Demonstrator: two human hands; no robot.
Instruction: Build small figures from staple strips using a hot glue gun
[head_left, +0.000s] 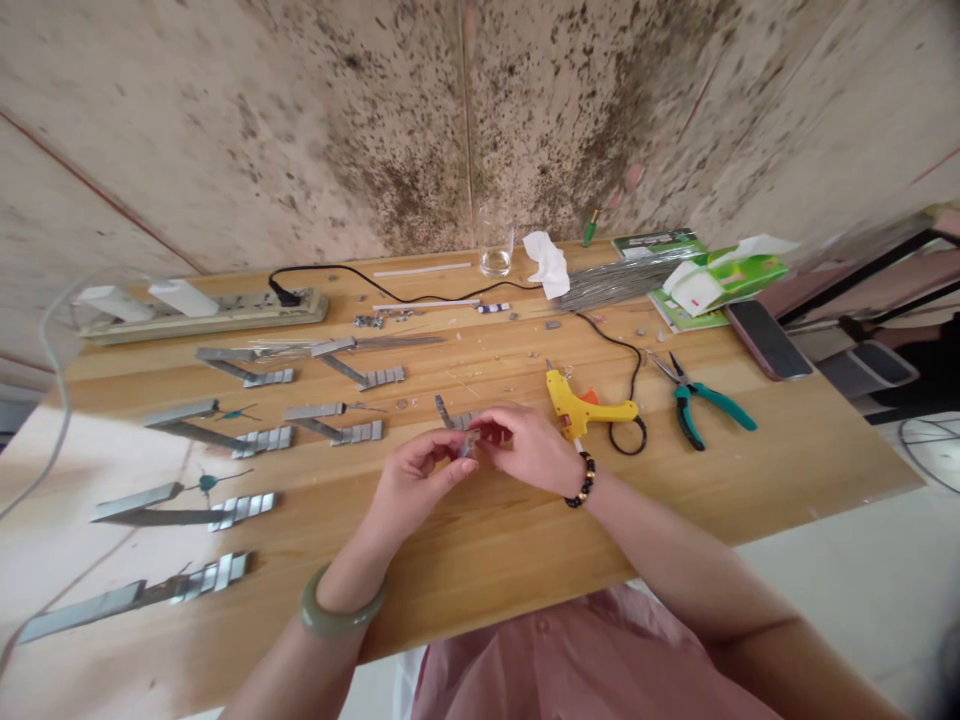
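Close together over the middle of the wooden table, my left hand (427, 475) and my right hand (525, 450) both pinch a small grey piece (468, 444). Fingers cover much of it, so its exact kind is hidden. Just behind my fingertips lies a grey folded strip (444, 411), partly covered by my hands. A yellow hot glue gun (589, 408) rests right of my right hand, nozzle pointing away. Farther right are teal-handled pliers (697, 400) with their jaws apart. Left of my left hand, a grey angled strip piece (356, 432) lies on the table.
Several similar grey strip pieces (240, 495) spread over the left side. A power strip (247, 312) feeds a black cable along the back. Behind stand a glass (496, 255), a bundle of thin wires (619, 280) and a tissue pack (742, 275). A phone (769, 340) lies at right.
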